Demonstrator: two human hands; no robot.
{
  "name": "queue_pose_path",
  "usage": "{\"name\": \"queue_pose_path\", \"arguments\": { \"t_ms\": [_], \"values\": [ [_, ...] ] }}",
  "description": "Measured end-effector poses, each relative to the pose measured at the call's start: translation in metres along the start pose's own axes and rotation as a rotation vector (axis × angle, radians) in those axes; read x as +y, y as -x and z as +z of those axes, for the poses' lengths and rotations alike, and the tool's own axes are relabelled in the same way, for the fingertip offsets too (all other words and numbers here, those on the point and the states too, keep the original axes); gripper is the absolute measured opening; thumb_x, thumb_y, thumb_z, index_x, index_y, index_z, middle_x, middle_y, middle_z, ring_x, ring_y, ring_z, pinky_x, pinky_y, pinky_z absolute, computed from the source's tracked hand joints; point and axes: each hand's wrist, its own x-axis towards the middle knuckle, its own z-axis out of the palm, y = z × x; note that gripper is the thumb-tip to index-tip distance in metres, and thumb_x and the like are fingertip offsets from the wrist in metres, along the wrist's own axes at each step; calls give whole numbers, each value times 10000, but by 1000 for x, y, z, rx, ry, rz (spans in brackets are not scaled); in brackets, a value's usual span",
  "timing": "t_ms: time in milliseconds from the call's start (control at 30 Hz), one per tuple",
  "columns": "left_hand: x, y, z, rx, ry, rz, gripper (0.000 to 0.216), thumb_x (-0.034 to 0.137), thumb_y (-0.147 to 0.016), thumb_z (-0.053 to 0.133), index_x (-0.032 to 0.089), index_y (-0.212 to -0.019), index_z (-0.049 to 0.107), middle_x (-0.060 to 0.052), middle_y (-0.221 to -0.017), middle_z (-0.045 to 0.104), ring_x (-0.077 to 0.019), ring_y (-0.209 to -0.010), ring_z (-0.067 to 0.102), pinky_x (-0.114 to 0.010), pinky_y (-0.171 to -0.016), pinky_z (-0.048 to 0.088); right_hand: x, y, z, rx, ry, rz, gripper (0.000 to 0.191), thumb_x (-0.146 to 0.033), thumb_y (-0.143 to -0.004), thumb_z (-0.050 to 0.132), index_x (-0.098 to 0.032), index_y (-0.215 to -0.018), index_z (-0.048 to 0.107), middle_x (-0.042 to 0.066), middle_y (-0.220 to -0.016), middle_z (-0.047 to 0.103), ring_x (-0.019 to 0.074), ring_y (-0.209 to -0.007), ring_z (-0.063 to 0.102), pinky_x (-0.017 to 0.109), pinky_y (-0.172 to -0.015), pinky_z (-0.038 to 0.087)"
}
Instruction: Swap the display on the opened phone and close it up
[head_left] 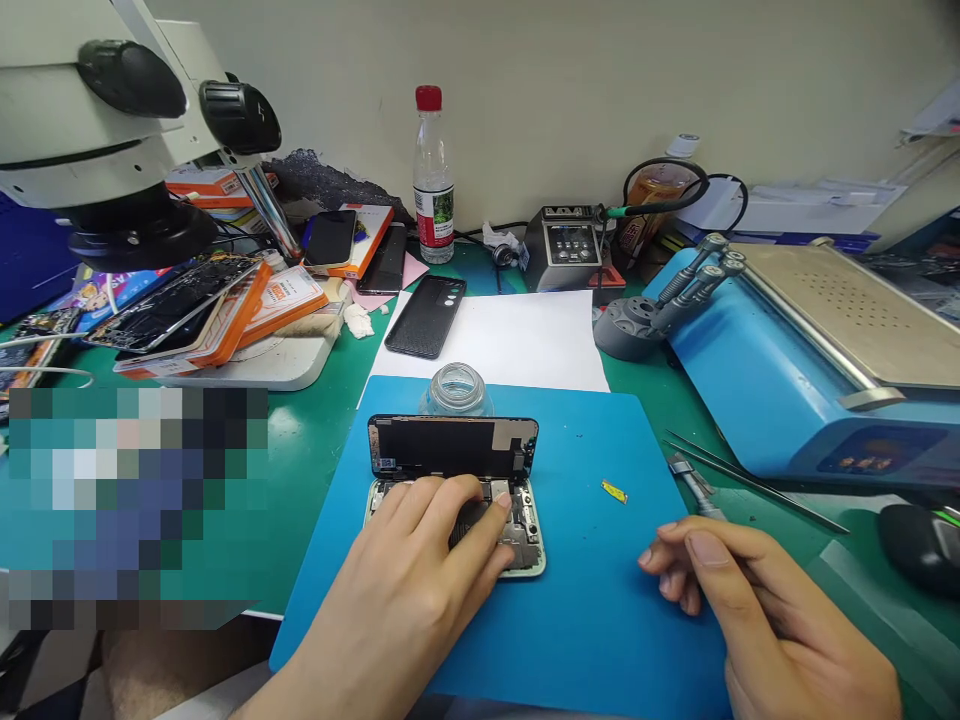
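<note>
An opened phone (517,530) lies on a blue work mat (585,600), its screen panel (452,446) propped upright at the far end. My left hand (420,580) rests on the phone's open body with the fingers laid flat over its insides. My right hand (757,610) sits on the mat's right side, fingers closed around a slim grey tool (694,487) whose tip points away from me. A small yellow piece (613,490) lies on the mat between the phone and that tool.
A glass jar (456,390) stands behind the screen panel. A black phone (425,316) lies on white paper (525,340). A blue machine (795,370) fills the right side, tweezers (757,480) beside it. A microscope (112,130), a water bottle (433,180) and a soldering station (566,245) stand at the back.
</note>
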Motion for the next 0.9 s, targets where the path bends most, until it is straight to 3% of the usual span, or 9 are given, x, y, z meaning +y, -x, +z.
{"name": "queue_pose_path", "arguments": {
  "t_ms": [133,267,367,433,500,567,667,767,900],
  "values": [
    [-1,2,0,2,-84,68,402,324,-1226,416,174,-1430,728,-29,-1420,729,-241,-1204,611,-426,-1037,442,2,1,1,0,15,-17,434,-639,-1125,716,-238,-986,806,40,-944,733,183,-775,669,162,-678,591],
    [-2,5,3,-12,-104,100,419,299,-1231,397,151,-1460,715,-31,-1445,735,-236,-1244,598,-425,-1074,412,1,-1,1,3,66,-62,406,-616,-1148,692,-246,-1026,807,24,-954,743,163,-767,679,127,-690,586],
    [-3,5,4,6,-102,95,410,288,-1227,407,153,-1436,732,-28,-1414,754,-235,-1236,607,-423,-1069,416,-11,-7,2,-73,226,-196,336,-596,-1186,639,-331,-1322,795,-10,-1070,778,165,-839,736,116,-630,582],
    [-3,5,4,20,-96,94,407,295,-1226,412,159,-1429,738,-23,-1422,754,-232,-1223,613,-419,-1068,419,-25,-12,7,-146,328,-324,390,-574,-1203,620,-402,-1548,676,-23,-1227,767,186,-910,754,153,-557,575],
    [-3,5,4,28,-83,93,408,300,-1226,415,160,-1424,743,-19,-1432,754,-229,-1216,618,-413,-1072,422,-41,-19,17,-155,370,-434,382,-543,-1236,559,-402,-1582,638,-8,-1369,714,220,-987,744,245,-744,645],
    [-4,5,5,43,-74,89,402,291,-1223,424,158,-1408,754,-19,-1429,759,-232,-1210,622,-410,-1067,427,-54,-27,31,-182,437,-548,435,-521,-1255,489,-295,-1612,592,53,-1461,661,281,-1125,726,355,-913,631],
    [-4,6,7,61,-68,96,395,281,-1214,441,153,-1396,767,-23,-1419,767,-245,-1211,628,-417,-1067,429,-63,-40,50,-227,490,-627,396,-404,-1262,435,-181,-1537,611,95,-1435,666,320,-1257,665,437,-1016,545],
    [-5,7,9,76,-57,102,399,285,-1213,444,150,-1395,771,-25,-1408,772,-245,-1212,637,-416,-1069,428,-64,-48,62,-273,448,-627,286,-271,-1213,472,-187,-1396,675,59,-1335,700,289,-1215,656,431,-982,509],
    [-6,6,9,97,-45,103,391,278,-1208,451,146,-1372,780,-29,-1400,774,-242,-1195,650,-414,-1044,444,-64,-51,66,-317,302,-511,179,-223,-1143,550,-231,-1243,698,7,-1229,711,243,-1098,660,384,-916,512]
  ]
}}
